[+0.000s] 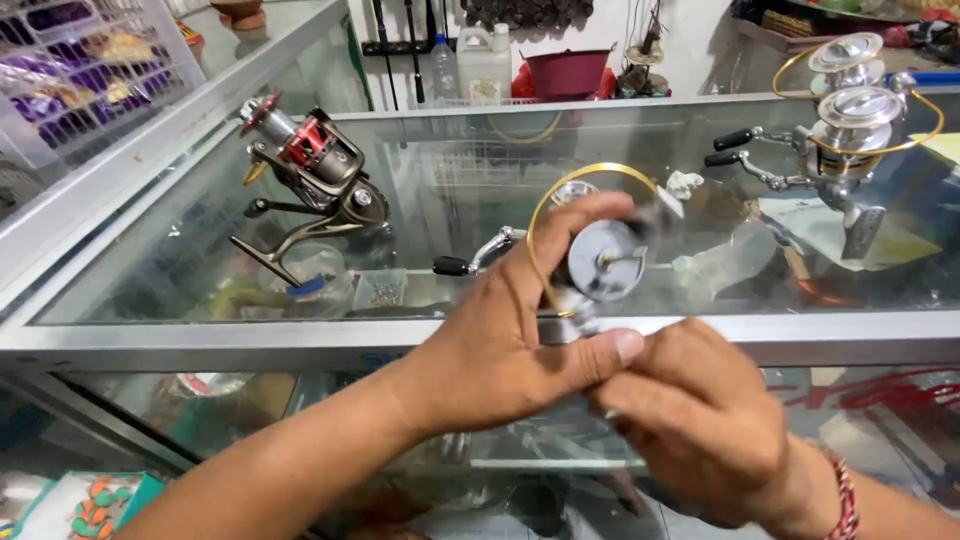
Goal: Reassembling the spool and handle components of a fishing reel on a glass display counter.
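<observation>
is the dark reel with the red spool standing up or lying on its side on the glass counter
Lying tipped on its side: the dark reel rests on the glass counter, its foot pointing sideways.

A big glass counter with shiny metal edges fills the room. Behind it is a white wall. A dark red tub and a white jug sit by the wall, near a clear bottle. A white wire basket stands on the left. Soft light shines on the glass
</observation>
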